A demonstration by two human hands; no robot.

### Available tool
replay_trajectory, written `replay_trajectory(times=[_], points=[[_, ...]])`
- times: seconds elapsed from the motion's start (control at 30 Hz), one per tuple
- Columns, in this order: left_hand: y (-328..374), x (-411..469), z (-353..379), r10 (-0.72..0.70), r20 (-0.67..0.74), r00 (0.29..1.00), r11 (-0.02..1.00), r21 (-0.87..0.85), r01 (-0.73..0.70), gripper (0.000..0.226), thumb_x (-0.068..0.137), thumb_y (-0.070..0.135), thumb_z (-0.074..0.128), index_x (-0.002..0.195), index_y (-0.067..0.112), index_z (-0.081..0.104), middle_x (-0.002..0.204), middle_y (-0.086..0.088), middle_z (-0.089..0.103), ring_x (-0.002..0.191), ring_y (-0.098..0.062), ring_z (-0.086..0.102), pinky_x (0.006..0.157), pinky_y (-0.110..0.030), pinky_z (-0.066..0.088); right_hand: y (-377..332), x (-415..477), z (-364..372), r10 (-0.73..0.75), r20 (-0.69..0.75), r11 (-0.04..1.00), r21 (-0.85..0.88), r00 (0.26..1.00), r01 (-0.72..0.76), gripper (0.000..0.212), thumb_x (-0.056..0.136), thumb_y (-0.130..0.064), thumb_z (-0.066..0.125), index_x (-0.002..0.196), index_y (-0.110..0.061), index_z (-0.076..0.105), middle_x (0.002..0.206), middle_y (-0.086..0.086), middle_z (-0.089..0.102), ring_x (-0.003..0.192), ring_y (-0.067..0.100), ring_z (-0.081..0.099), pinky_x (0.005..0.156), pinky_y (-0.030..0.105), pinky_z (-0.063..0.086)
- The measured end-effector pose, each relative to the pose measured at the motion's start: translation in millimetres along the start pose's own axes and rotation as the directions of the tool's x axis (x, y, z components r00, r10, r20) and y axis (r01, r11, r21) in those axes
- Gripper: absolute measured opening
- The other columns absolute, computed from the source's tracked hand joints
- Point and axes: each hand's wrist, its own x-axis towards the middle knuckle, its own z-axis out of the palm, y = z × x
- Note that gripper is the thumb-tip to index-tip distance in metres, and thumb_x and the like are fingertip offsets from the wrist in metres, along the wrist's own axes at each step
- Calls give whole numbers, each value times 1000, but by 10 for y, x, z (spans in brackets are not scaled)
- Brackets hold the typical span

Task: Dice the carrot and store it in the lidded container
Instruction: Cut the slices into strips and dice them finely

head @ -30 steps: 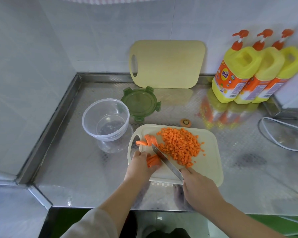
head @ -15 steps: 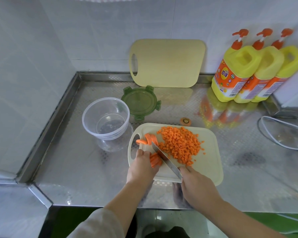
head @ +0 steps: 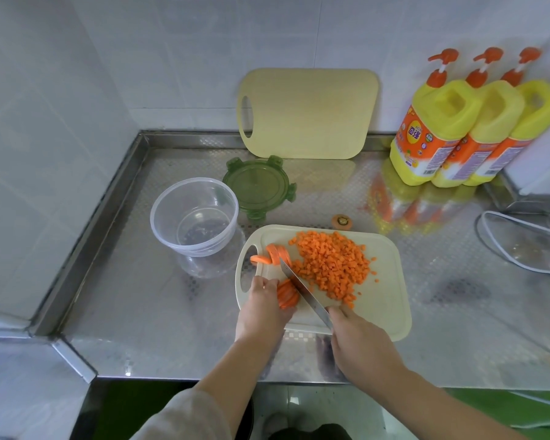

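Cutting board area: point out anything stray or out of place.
A carrot end lies off the cutting board on the steel counter, just behind it. A few diced bits have scattered from the pile.

Kitchen: tiled walls (head: 61, 90), steel counter (head: 159, 312), detergent bottles (head: 438, 128).

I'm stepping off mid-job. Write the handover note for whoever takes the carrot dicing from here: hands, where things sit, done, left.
Left hand: pinning a stack of carrot strips on the white cutting board.
Right hand: gripping the knife, blade angled across the board beside the strips.
Diced carrot: large pile mid-board. A few uncut slices lie by the board's handle hole.
Clear container: empty, left of the board. Green lid: off, flat on the counter behind it.
Carrot top: discarded behind the board.
Done: most dicing.
Left: dice the strips and slices, move everything into the container, fit the lid.
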Motion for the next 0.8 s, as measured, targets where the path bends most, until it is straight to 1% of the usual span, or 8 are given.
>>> replay_trajectory(times=[0.13, 0.17, 0.3, 0.43, 0.5, 0.6, 0.7, 0.8], points=[[6, -12, 16, -2, 14, 1000, 1000, -5, 2, 49, 85, 40, 66, 126, 18, 50, 124, 1, 39, 96, -16, 57, 82, -28, 53, -72, -18, 63, 15, -21, 1000, -5, 1000, -15, 19, 80, -18, 64, 94, -16, 52, 80, -6, 45, 61, 16, 61, 49, 26, 45], [12, -15, 14, -1, 11, 1000, 1000, 2, 1, 50, 86, 41, 65, 126, 18, 49, 124, 1, 38, 96, -16, 58, 81, -28, 53, -77, -19, 78, 18, -9, 1000, 7, 1000, -18, 18, 80, -16, 64, 93, -16, 52, 79, -6, 42, 60, 16, 60, 49, 26, 45], [22, -26, 3, 2, -4, 1000, 1000, 7, -2, 53, 88, 41, 62, 131, 17, 43, 124, 0, 38, 96, -17, 58, 81, -27, 54, -20, -21, -13, -3, -10, 999, 36, 1000, 3, 15, 91, -21, 49, 105, -18, 47, 88, -8, 41, 72, 14, 56, 60, 25, 43], [13, -78, -26, 10, -28, 1000, 1000, -19, -11, 56, 86, 45, 62, 132, 19, 43, 128, 4, 39, 99, -16, 57, 80, -28, 51, -1, -22, -183, 20, 0, 1000, 3, 1000, -20, 27, 96, -17, 39, 123, -18, 43, 115, -3, 51, 92, 19, 60, 72, 31, 46], [10, -87, -41, 25, -39, 999, 1000, -17, -26, 50, 87, 44, 60, 129, 19, 47, 126, 4, 41, 97, -15, 56, 77, -26, 48, -34, -28, -218, 11, 25, 999, -31, 1000, -10, 25, 96, -18, 39, 121, -17, 43, 116, -2, 50, 93, 20, 60, 69, 31, 44], [6, -64, -52, 51, -58, 997, 998, -21, -53, 37, 89, 45, 59, 116, 19, 56, 116, 6, 48, 83, -11, 53, 71, -23, 46, -92, -41, -200, 1, 56, 999, -54, 998, 2, 23, 97, -18, 39, 120, -18, 42, 116, -2, 49, 92, 21, 60, 63, 28, 37], [-7, -49, -43, 42, -64, 997, 999, -13, -43, 30, 89, 44, 61, 108, 21, 59, 106, 9, 48, 77, -9, 54, 69, -23, 48, -125, -52, -164, -1, 81, 998, -58, 997, 6, 28, 97, -16, 40, 125, -18, 40, 116, -3, 47, 88, 21, 61, 62, 28, 40], [-26, -40, -24, 40, -71, 997, 999, -11, -41, 28, 88, 44, 62, 105, 22, 61, 104, 10, 48, 77, -10, 57, 71, -25, 52, -148, -61, -156, 1, 98, 999, -54, 995, 4, 26, 97, -14, 39, 123, -17, 41, 113, -2, 47, 85, 21, 60, 58, 27, 35]])
